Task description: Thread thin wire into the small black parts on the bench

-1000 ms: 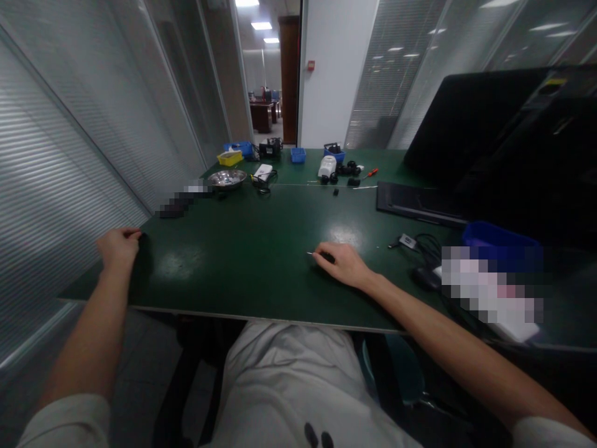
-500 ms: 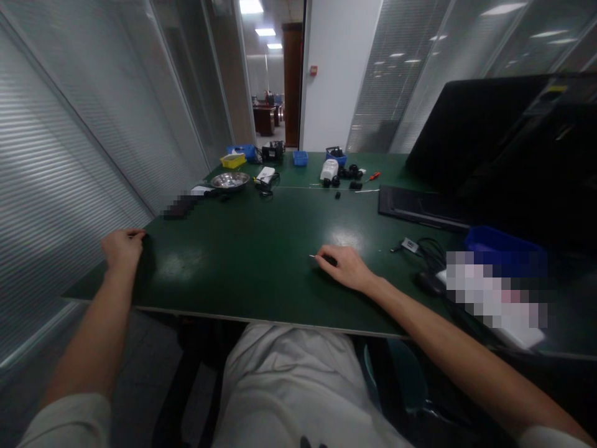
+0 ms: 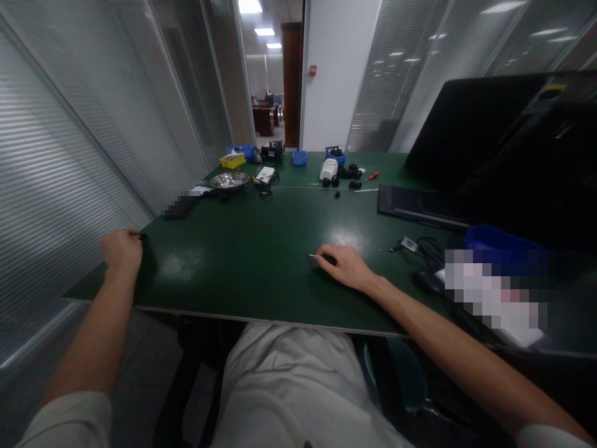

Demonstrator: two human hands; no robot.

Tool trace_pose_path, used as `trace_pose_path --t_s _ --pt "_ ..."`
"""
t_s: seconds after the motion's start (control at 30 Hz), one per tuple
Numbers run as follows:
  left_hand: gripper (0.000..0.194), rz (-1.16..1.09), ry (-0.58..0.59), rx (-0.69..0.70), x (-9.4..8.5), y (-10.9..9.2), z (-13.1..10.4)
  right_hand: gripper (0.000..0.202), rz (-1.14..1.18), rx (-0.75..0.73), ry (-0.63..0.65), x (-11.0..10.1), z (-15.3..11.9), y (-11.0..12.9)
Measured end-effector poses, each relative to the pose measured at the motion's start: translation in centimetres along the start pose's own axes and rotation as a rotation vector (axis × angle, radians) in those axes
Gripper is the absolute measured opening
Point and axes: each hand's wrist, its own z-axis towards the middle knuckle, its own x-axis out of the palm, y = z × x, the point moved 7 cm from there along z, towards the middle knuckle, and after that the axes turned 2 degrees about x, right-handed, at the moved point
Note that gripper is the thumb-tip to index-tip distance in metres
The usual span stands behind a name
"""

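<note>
My left hand (image 3: 122,250) is at the table's left edge, with its fingers curled into a loose fist. A small dark piece (image 3: 143,237) shows right beside its fingertips; whether the fingers grip it I cannot tell. Near the front middle of the green table (image 3: 252,249), my right hand (image 3: 342,264) rests with thumb and forefinger pinched together. Out of that pinch sticks a small thing with a thin pale tip (image 3: 311,256), pointing left. The rest of it is hidden in the hand.
To the right lie a cable with a grey plug (image 3: 409,244), a dark mouse (image 3: 428,282), a blue tray (image 3: 504,244) and a black monitor (image 3: 471,124). Farther back are a metal bowl (image 3: 230,181), a white device (image 3: 329,169), a red screwdriver (image 3: 373,176) and small blue bins (image 3: 300,158).
My left fingers have curled in from an outstretched pinch, and a small dark piece now shows beside them. My right hand stays in place with its pale-tipped thing.
</note>
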Motion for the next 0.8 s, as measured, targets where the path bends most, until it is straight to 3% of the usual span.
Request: trace_pose_path --t_s 0.17,0.63,0.8 --pt "0.039 0.157 -0.088 -0.003 -0.5 -0.2 -0.2 0.029 -0.014 -0.006 0.003 -0.1 0.0 0.2" --pt "0.040 0.104 0.000 -0.043 -0.8 -1.7 -0.5 0.029 -0.020 0.006 0.005 0.1 0.0 -0.1" --pt "0.041 0.028 0.032 -0.105 -0.6 -1.1 -0.1 0.028 -0.021 0.009 0.014 0.2 -0.1 -0.2"
